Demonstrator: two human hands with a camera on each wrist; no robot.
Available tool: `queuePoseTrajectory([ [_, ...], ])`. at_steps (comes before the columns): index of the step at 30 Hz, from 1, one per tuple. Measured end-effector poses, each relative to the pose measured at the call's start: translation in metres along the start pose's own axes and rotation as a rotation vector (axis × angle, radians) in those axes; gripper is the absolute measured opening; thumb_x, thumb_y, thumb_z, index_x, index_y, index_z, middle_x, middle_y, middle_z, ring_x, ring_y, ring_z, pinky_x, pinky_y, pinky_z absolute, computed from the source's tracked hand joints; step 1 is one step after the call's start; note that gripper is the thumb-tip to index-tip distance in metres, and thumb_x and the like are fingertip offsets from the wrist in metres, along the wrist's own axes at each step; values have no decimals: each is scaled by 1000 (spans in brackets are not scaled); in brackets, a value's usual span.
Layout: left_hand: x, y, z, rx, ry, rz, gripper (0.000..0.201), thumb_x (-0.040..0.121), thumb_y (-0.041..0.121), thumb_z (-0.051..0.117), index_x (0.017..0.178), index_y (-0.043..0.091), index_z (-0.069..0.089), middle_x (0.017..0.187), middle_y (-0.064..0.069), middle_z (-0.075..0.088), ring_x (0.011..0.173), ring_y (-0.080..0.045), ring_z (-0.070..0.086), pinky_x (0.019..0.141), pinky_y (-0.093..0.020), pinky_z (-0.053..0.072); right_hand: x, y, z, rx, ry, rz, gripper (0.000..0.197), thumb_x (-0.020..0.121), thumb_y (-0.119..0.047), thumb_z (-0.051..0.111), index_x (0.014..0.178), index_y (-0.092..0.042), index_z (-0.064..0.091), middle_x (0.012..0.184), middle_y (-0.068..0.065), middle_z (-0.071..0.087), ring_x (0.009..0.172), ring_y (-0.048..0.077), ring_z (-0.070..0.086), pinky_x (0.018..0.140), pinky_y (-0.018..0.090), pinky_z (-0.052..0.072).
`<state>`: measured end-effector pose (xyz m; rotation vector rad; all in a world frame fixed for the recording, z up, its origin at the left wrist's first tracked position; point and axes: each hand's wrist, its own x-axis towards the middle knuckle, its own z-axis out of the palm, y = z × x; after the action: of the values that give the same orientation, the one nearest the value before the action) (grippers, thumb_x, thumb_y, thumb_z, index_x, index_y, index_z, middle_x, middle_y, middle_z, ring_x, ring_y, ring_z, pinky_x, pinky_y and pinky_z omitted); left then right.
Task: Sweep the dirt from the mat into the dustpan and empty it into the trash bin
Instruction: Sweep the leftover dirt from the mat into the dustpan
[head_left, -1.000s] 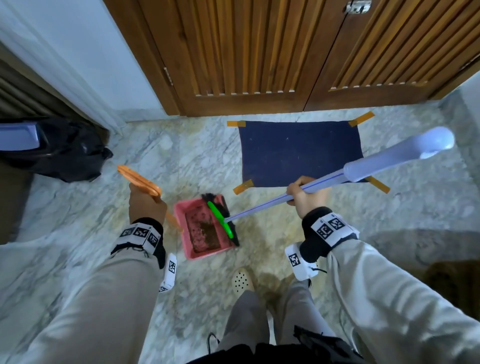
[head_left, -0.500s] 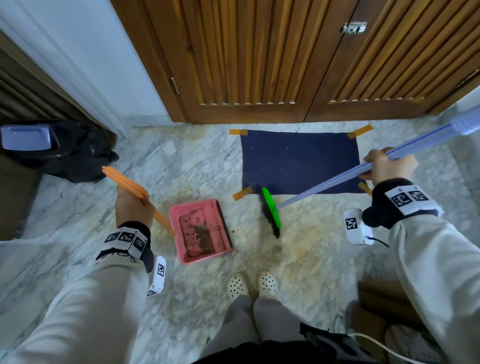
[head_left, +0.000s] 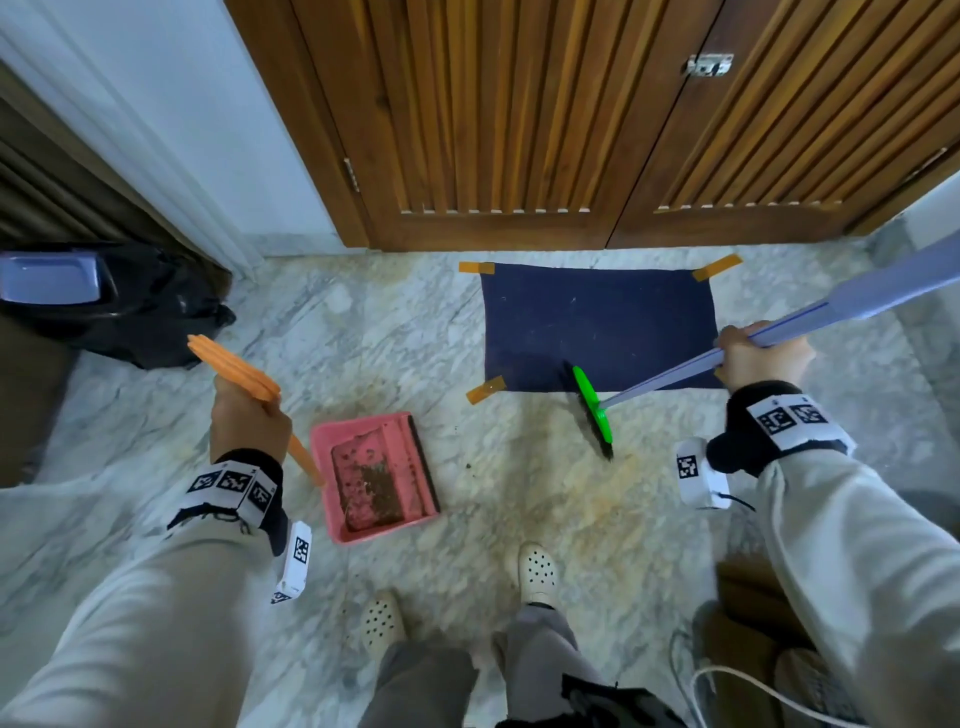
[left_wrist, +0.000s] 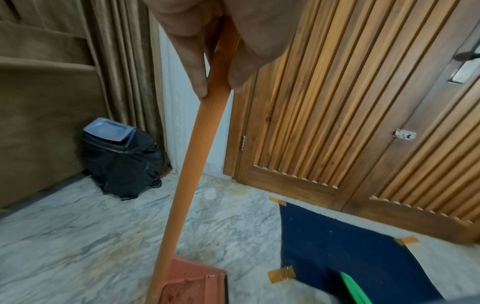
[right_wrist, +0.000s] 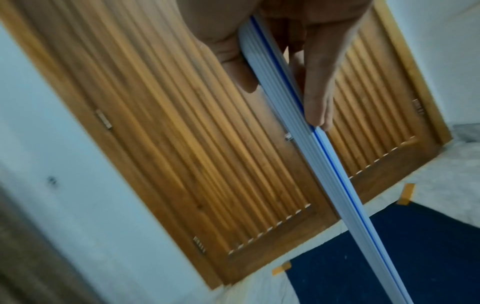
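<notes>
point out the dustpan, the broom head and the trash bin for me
dustpan (head_left: 375, 477), head view, on the dirt-covered pink tray floor
broom head (head_left: 591, 401), head view, on the green plastic block
trash bin (left_wrist: 122, 156), left wrist view, on its black bag-covered body

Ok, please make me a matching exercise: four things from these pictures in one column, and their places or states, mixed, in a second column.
1. pink plastic dustpan
2. green-backed broom head
3. dark blue rectangular mat
4. black trash bin with a blue lid

a. taped at its corners before the wooden doors
b. in the corner by the curtain
c. holds brown dirt
d. at the mat's near edge

Pairs: 1-c, 2-d, 3-a, 4-b
</notes>
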<state>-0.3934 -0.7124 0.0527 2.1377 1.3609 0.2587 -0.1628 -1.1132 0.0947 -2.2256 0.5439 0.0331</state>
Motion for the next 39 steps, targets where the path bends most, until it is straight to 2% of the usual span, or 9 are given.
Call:
queuePoseTrajectory([
  [2,5,-10,-4,8,-26,42,36,84,-3,53,117,-2,40,106,-28,58,99,-43,56,71,-38,37,-31,1,27,-112,-101,-40,20,70,-24,55,67,-4,55,58,10,49,50,25,45,45,27,36],
  [6,25,-42,-6,2,-112,180,32,85,-1,52,115,-3,42,106,-28,57,99,-42,57,75,-41,42,-118,5,93,-47,-216,-48,24,78,-13,56,59,-11,42,53,0,38,45,14,35,42,23,25],
  [12,53,-87,-30,16,-161,211,40,87,7,55,122,-5,40,115,-28,56,107,-42,55,84,-44,44,-231,-13,159,126,-365,-82,20,73,-8,58,61,6,50,58,13,44,48,17,40,43,23,35],
  [18,62,-106,-58,-13,-199,151,36,85,1,53,119,-1,41,105,-26,60,98,-40,58,73,-38,43,-229,-38,131,206,-178,-2,19,64,-9,63,62,8,56,58,15,54,53,25,54,55,50,55],
  [21,71,-117,-75,-43,-175,161,38,82,-3,53,118,-2,41,105,-27,61,101,-40,58,75,-36,42,-216,-47,96,211,-81,49,13,67,-10,65,63,-1,57,58,11,58,46,19,61,49,37,59],
  [28,79,-138,-105,-27,-134,157,42,81,-6,51,122,-1,39,99,-28,61,94,-43,58,68,-36,39,-196,-54,43,240,85,66,27,60,-14,63,78,5,64,64,14,62,57,29,65,56,38,59],
  [30,76,-144,-108,-10,-120,139,41,83,-5,50,121,-2,39,101,-29,60,96,-44,57,68,-35,36,-199,-54,48,240,94,23,11,64,-11,62,66,-1,60,54,8,60,49,22,62,51,31,56],
  [35,73,-169,-102,9,-120,148,30,86,0,50,115,-3,42,100,-27,59,94,-40,58,68,-33,36,-233,-27,111,-25,-56,-54,17,74,-20,60,66,-9,49,62,9,50,56,24,47,44,18,36],
  [39,73,-176,-102,-10,-134,151,18,87,0,47,105,3,43,74,-9,51,72,-27,49,59,-30,34,-305,-9,183,-112,-349,-80,19,78,-27,59,66,-20,46,66,0,49,58,15,43,52,23,31],
])
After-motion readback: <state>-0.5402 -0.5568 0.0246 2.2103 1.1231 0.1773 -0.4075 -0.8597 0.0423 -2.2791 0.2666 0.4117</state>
